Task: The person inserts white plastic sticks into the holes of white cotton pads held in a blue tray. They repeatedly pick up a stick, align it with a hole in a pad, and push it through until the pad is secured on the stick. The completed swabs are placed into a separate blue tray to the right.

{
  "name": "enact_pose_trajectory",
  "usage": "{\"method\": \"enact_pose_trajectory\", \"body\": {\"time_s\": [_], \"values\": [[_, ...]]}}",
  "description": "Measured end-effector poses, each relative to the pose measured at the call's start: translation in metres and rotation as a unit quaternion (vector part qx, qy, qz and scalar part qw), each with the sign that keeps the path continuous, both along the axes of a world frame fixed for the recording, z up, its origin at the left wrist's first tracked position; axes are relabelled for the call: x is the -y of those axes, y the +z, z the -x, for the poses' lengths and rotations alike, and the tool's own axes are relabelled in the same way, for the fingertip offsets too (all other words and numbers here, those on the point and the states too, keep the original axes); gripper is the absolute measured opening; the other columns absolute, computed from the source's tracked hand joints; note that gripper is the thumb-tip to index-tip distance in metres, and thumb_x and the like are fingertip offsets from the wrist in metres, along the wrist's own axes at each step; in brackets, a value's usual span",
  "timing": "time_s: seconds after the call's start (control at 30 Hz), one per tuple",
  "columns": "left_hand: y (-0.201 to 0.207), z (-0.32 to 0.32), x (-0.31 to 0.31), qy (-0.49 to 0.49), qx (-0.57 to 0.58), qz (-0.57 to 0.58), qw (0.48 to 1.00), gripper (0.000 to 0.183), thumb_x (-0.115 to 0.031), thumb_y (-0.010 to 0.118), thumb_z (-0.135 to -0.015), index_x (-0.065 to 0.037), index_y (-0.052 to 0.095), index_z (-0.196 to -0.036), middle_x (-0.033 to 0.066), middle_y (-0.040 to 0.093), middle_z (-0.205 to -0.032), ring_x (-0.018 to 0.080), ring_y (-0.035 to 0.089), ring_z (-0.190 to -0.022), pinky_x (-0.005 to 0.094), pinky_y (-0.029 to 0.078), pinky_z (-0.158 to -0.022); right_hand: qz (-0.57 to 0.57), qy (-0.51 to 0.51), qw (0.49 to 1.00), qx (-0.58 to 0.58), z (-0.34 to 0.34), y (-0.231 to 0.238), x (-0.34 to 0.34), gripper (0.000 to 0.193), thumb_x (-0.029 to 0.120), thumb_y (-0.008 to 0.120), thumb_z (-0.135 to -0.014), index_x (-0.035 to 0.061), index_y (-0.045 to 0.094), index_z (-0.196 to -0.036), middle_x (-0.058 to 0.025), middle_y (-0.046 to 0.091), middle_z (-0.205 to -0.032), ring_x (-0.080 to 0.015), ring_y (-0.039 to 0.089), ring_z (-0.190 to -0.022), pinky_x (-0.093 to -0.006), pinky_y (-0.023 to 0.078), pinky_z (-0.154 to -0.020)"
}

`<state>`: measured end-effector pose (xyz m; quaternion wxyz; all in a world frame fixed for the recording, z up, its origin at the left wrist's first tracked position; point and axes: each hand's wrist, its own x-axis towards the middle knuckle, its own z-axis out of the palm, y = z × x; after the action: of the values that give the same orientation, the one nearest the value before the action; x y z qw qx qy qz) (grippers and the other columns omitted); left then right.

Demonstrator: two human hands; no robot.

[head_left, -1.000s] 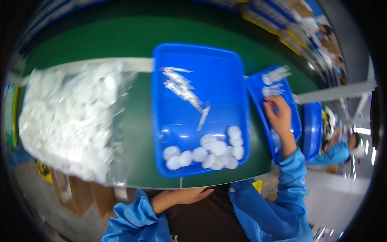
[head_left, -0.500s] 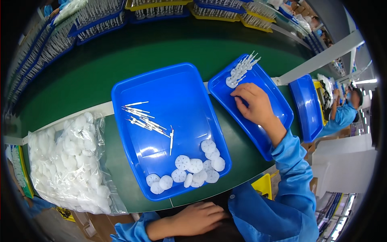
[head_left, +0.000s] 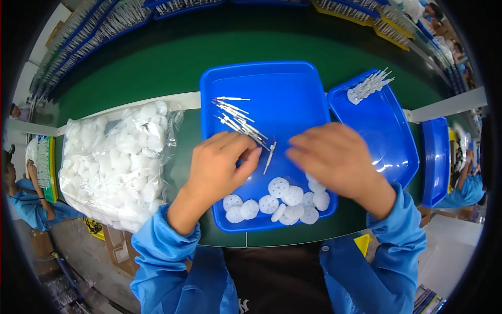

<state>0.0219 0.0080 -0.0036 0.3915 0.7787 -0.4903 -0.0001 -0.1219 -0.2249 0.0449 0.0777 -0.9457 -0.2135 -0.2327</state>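
My left hand [head_left: 222, 162] is over the left part of the large blue tray [head_left: 272, 74]. Its fingers curl toward the thumb at the lower end of a bunch of thin white rods [head_left: 235, 112]; whether a rod is between them is hidden. One separate rod [head_left: 270, 157] lies at a slant between my hands. Above the tray's right side, my right hand [head_left: 334, 159] is smeared by motion, so its grip cannot be made out. Several round white discs with small holes [head_left: 278, 187] lie along the tray's near edge, some overlapping.
A smaller blue tray [head_left: 389, 141] on the right holds a cluster of white discs with rods [head_left: 368, 88]. Left stands a clear plastic bag of white discs [head_left: 120, 162]. Racked trays of rods [head_left: 120, 31] line the green table's [head_left: 172, 68] far side. Other people work at both sides.
My right hand has come left from the smaller tray to over the large one. My left hand has risen from near my lap to the rods. The view has shifted.
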Motion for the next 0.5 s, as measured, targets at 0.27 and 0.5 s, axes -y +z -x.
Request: {"method": "enact_pose_trajectory", "body": {"time_s": [0.27,0.5], "values": [[0.004,-0.009,-0.018,-0.003,0.020,0.081,0.996,0.015,-0.019,0.086,-0.085,-0.009,0.076,-0.091,0.0046,0.072,-0.078,0.0257,0.068,-0.072,0.0389,0.053,-0.065,-0.067,-0.013,0.990,-0.124,-0.040,-0.017,-0.039,0.026,0.008,0.077,-0.078,0.0136,0.072,-0.103,-0.0032,0.068,-0.095,-0.0254,0.071,-0.093,-0.0417,0.057,-0.081],[0.051,0.037,-0.051,-0.166,0.011,-0.156,0.974,0.028,-0.028,0.088,-0.082,-0.012,0.080,-0.104,0.0020,0.070,-0.090,0.0233,0.070,-0.077,0.0350,0.057,-0.067,-0.584,-0.059,0.778,-0.225,-0.040,-0.037,-0.031,0.016,-0.001,0.075,-0.095,0.0047,0.069,-0.109,-0.0013,0.073,-0.101,-0.0075,0.068,-0.090,-0.0274,0.056,-0.080]]}}
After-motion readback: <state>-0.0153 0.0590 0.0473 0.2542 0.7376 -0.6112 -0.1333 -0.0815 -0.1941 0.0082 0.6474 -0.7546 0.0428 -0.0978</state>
